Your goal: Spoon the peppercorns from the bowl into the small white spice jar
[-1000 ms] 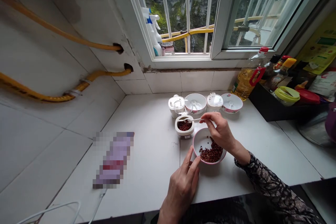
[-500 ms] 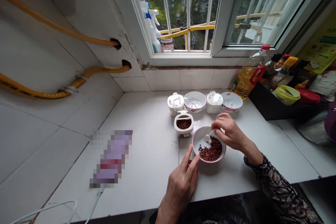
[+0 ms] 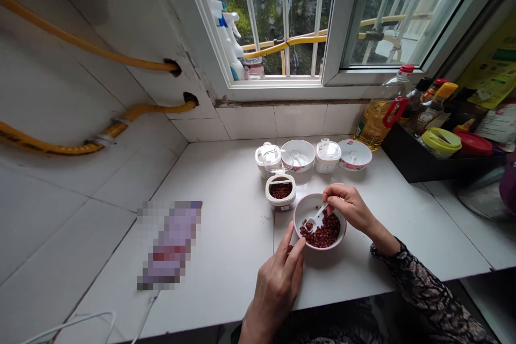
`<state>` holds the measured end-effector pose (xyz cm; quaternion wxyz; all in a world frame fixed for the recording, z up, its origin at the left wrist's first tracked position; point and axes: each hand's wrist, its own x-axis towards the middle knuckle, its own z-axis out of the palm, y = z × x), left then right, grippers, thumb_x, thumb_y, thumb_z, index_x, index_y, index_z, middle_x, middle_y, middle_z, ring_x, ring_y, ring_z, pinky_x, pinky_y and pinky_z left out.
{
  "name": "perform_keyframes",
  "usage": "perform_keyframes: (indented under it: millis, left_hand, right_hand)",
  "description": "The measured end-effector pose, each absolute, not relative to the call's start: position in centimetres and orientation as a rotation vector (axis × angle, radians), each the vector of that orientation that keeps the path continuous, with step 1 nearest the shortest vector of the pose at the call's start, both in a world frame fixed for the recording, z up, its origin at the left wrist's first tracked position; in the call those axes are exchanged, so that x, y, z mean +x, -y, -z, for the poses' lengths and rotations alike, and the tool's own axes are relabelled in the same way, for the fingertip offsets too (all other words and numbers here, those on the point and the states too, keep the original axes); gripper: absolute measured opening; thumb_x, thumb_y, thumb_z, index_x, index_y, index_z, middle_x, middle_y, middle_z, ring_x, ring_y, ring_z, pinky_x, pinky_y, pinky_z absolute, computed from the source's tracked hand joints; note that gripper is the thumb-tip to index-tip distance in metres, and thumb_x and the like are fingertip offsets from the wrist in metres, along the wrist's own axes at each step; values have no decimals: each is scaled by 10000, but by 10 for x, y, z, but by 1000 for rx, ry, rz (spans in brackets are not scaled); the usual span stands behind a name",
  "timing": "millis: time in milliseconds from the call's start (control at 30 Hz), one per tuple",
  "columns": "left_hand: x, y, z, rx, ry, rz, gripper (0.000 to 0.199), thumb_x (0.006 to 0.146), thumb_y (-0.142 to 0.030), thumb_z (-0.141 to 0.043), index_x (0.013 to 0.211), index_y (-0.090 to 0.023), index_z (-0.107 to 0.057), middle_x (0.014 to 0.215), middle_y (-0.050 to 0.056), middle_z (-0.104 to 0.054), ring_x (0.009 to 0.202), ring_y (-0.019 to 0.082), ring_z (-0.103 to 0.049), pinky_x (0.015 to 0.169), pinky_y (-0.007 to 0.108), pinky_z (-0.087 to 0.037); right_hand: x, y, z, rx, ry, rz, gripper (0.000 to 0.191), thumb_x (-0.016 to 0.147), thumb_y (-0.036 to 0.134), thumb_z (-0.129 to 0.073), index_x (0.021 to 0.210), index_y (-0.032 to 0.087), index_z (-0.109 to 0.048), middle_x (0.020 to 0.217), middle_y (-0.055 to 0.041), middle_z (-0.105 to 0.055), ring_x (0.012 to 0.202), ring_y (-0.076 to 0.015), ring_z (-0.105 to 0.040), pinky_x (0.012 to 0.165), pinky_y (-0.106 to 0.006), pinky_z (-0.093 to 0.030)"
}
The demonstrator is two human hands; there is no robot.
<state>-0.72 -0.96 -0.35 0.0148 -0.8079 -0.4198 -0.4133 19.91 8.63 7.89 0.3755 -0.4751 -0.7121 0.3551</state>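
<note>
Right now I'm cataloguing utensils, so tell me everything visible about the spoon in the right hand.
The spoon is small, white and plastic-looking, with a slim handle and a rounded head. The right hand pinches the handle's upper end. It slants down to the left, head low inside the pink-rimmed bowl, at the reddish-brown grains, some apparently in it.

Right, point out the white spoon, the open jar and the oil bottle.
White spoon (image 3: 320, 211): head view, on its handle.
Open jar (image 3: 279, 202): head view, on its front rim.
Oil bottle (image 3: 371, 121): head view, on its body.
</note>
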Motion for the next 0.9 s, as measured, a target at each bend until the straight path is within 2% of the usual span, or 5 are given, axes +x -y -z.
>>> perform_keyframes:
  millis: [100,333,433,567,900]
  left_hand:
    - [-7,10,4,-2510,1309,1291,390,919,-43,-520,1301,-119,-534,1418,236,-512,1104,230,-676,740,226,-582]
    - [-8,9,2,-2511,1294,1280,367,927,-44,-507,1289,-101,-533,1392,260,-527,1093,238,-682,735,229,-584]
    - [-8,9,2,-2511,1294,1277,369,934,-49,-498,1297,-109,-526,1393,259,-527,1116,239,-671,727,232,-583]
    - [-7,10,2,-2511,1294,1274,371,938,-53,-495,1303,-112,-521,1387,258,-532,1097,228,-680,712,229,-580]
    - [-7,9,2,-2504,1294,1279,367,926,-44,-506,1288,-102,-534,1392,254,-530,1108,237,-674,736,224,-579]
  right_hand:
    - [202,-87,-80,-1244,1707,-971,152,743,160,-472,656,201,-590,486,37,-597,490,-139,-563,629,-291,-481]
    - [201,-89,-76,-1273,1550,-1120,129,703,203,-480,652,195,-598,481,26,-582,484,-135,-549,549,-262,-457]
    - [202,-89,-76,-1279,1505,-1154,128,702,221,-484,665,191,-602,482,25,-580,483,-137,-547,552,-265,-463]
    - [201,-87,-76,-1303,1597,-992,138,713,208,-486,645,194,-606,488,22,-584,504,-137,-540,569,-265,-452]
    - [203,-87,-76,-1282,1553,-1064,132,713,227,-490,660,190,-605,492,23,-577,498,-136,-532,561,-261,-443]
